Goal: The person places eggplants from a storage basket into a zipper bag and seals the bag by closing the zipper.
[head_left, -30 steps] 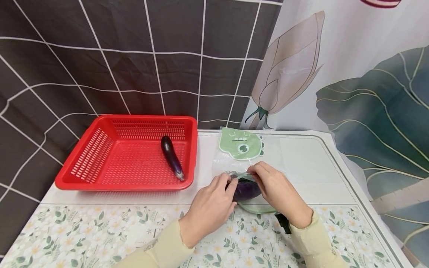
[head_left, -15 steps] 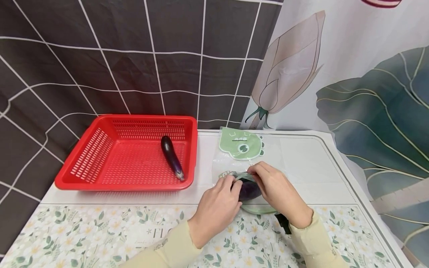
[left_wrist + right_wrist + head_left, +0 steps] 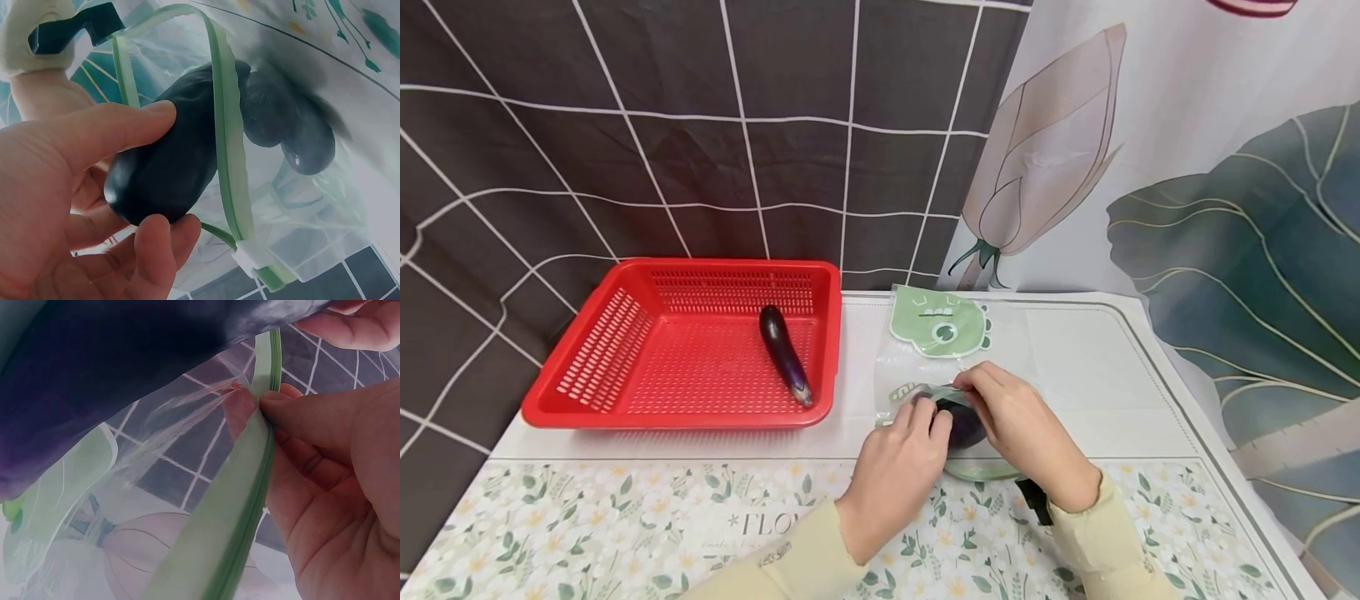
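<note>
My left hand [image 3: 898,471] grips a dark purple eggplant [image 3: 165,156] between thumb and fingers. The eggplant's far part passes through the mouth of a clear zip bag [image 3: 938,375], which has a green dinosaur print. Seen from the left wrist, two more eggplants [image 3: 270,109] lie inside the bag, beyond its green zip edge [image 3: 228,128]. My right hand [image 3: 1026,429] pinches that edge between thumb and fingers, holding the mouth apart. From the right wrist, the held eggplant [image 3: 125,375] crosses above the stretched film. A white slider [image 3: 247,257] sits at one end of the zip.
A red plastic basket [image 3: 681,415] stands to the left, with one eggplant [image 3: 784,354] lying along its right side. The table carries a white, flower-printed cover [image 3: 647,508]. A dark tiled curtain [image 3: 790,158] and a printed curtain [image 3: 1180,267] hang behind.
My left hand has moved rightward with the eggplant, which sits further into the bag's mouth. My right hand keeps its place on the bag's edge. The basket has not moved.
</note>
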